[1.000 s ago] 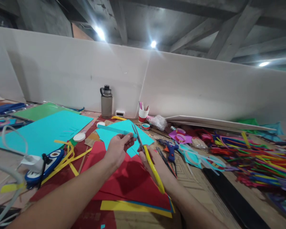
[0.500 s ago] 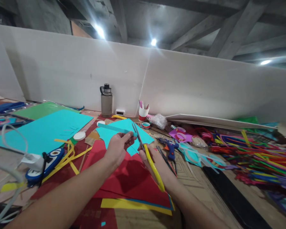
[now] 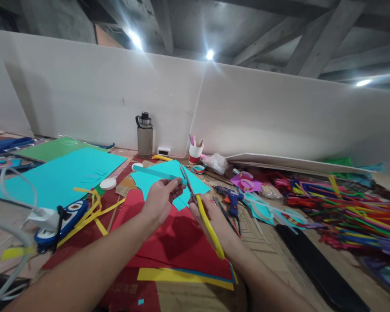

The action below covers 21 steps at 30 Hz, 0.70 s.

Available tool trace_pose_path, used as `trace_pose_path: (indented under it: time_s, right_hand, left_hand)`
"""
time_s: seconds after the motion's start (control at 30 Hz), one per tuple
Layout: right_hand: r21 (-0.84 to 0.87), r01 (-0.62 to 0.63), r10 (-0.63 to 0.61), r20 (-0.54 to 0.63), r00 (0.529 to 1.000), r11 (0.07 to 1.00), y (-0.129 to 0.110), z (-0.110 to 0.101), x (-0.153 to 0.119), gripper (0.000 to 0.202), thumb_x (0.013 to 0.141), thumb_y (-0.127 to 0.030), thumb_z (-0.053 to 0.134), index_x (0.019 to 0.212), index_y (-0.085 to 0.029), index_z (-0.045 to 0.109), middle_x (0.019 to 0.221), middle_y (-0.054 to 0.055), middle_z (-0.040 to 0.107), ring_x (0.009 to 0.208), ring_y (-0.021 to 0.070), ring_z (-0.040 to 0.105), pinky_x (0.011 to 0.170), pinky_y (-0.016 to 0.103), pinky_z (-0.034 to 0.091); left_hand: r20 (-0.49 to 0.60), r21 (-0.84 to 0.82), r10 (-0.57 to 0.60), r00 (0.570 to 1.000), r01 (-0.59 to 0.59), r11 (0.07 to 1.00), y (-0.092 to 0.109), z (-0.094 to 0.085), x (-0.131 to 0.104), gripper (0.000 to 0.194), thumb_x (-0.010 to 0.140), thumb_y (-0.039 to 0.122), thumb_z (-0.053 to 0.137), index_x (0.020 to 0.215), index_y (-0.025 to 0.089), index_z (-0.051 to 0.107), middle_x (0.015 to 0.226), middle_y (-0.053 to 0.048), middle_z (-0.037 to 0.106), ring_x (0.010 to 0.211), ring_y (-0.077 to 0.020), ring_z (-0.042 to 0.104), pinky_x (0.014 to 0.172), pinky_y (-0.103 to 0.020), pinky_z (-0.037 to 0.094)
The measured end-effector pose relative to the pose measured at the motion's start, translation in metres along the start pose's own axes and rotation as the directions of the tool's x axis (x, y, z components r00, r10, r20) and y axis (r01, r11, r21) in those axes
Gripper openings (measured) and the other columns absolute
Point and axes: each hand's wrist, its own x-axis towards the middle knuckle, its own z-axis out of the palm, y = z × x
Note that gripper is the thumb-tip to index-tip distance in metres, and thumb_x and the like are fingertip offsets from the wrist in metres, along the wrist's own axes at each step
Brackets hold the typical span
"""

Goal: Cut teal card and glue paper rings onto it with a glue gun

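My left hand (image 3: 160,199) pinches a narrow blue paper strip (image 3: 156,173) near its right end. The strip's other end reaches out to the left above a turquoise paper sheet (image 3: 195,184). In my right hand (image 3: 211,216) is a pair of scissors with yellow handles (image 3: 211,229). Their blades point up and away, right beside the strip's end at my left fingertips; whether they touch it I cannot tell. Beneath both hands lie red paper sheets (image 3: 169,249), with a yellow sheet (image 3: 185,277) showing under their front edge.
A hot glue gun (image 3: 234,203) and pliers (image 3: 225,214) lie right of my hands. Further right are a black case (image 3: 318,268) and piled pipe cleaners (image 3: 360,212). A bottle (image 3: 144,136) and a pen cup (image 3: 195,152) stand behind. Left are yellow strips (image 3: 94,212) and a power strip (image 3: 65,221).
Both hands keep nearly the same pose, with the strip and scissors still held. The whole view has shifted very slightly.
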Motion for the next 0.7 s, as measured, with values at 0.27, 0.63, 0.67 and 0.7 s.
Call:
trace_pose_path:
  time_s: [0.27,0.63,0.67,0.7]
  right_hand:
    - [-0.063,-0.003,0.003,-0.008,1.000,0.998,-0.0028,-0.0026,0.0010,0.027,0.087,-0.045,0.045,0.078,-0.020,0.048,0.070,-0.002,0.048,0.063,0.0128,0.042,0.055,0.025,0.032]
    - [-0.131,0.011,-0.012,-0.013,1.000,0.991,-0.0008,-0.0050,0.0008,0.025,0.086,-0.041,0.047,0.074,-0.020,0.046,0.066,-0.003,0.042,0.061,0.0119,0.038,0.055,0.025,0.030]
    - [-0.132,0.008,-0.009,-0.009,1.000,0.991,-0.0007,-0.0053,0.0008,0.024,0.086,-0.041,0.047,0.075,-0.020,0.046,0.066,-0.004,0.042,0.061,0.0118,0.038,0.055,0.024,0.030]
    - [-0.132,0.008,-0.009,-0.006,1.000,0.991,-0.0006,-0.0056,0.0007,0.023,0.087,-0.040,0.047,0.075,-0.020,0.046,0.066,-0.004,0.042,0.061,0.0117,0.038,0.056,0.024,0.030]
  left_hand:
    - [0.000,0.020,-0.008,1.000,0.008,1.000,0.0022,0.0004,-0.0001,0.014,0.064,0.018,0.072,0.070,0.011,0.061,0.066,-0.003,0.065,0.063,-0.0115,0.063,0.064,-0.023,0.047]
    - [0.029,0.049,0.001,1.000,-0.002,0.999,0.0040,-0.0032,0.0036,0.014,0.066,0.017,0.071,0.071,0.010,0.061,0.068,-0.004,0.064,0.063,-0.0129,0.063,0.065,-0.026,0.048]
    - [0.031,0.054,0.002,1.000,-0.004,0.999,0.0043,-0.0033,0.0038,0.014,0.066,0.017,0.071,0.071,0.010,0.061,0.068,-0.004,0.064,0.063,-0.0130,0.063,0.065,-0.026,0.048]
    - [0.032,0.058,0.003,0.999,-0.004,0.998,0.0046,-0.0034,0.0039,0.014,0.066,0.017,0.071,0.071,0.009,0.061,0.068,-0.004,0.064,0.063,-0.0130,0.063,0.065,-0.026,0.048]
